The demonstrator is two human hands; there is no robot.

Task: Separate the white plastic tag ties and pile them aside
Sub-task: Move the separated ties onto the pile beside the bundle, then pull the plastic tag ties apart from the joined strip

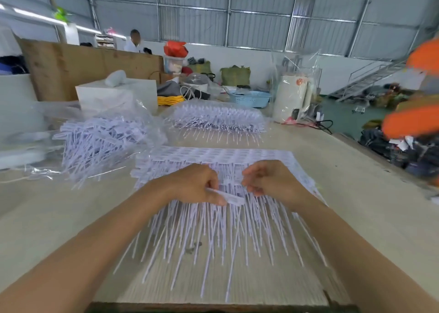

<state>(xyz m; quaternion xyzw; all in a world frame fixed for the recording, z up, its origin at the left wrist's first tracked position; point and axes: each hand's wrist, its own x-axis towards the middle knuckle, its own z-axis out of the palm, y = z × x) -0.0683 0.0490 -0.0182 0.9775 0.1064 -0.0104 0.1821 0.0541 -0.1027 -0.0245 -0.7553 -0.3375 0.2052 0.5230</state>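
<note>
- Grey metal walls and a sheet roof close the big hall behind my table (344, 194), whose pale top fills the view.
- My landmark is the sheet of joined tag ties (221, 160), lying flat at the middle of the table with its thin white tails fanned toward me.
- On the near edge of that sheet, my left hand (194, 184) has its grip clamped on one tag tie (231, 197), thumb and curled fingers pinching its flat head.
- Just right of that tie, my right hand (270, 179) rests on the sheet with curled fingers; blur hides whether this grip pinches anything, so I cannot tell.
- Left of the sheet lies a loose pile of ties (99, 141), partly inside a clear plastic bag (47, 118).
- Beyond the sheet, a second stacked bundle of ties (218, 120) sits under clear wrap.
- Farther behind it stand a blue basket (249, 98), a white box (116, 94) and yellow cable (169, 100).
- Far behind, past a brown board, a person in white (134, 42) stands.
</note>
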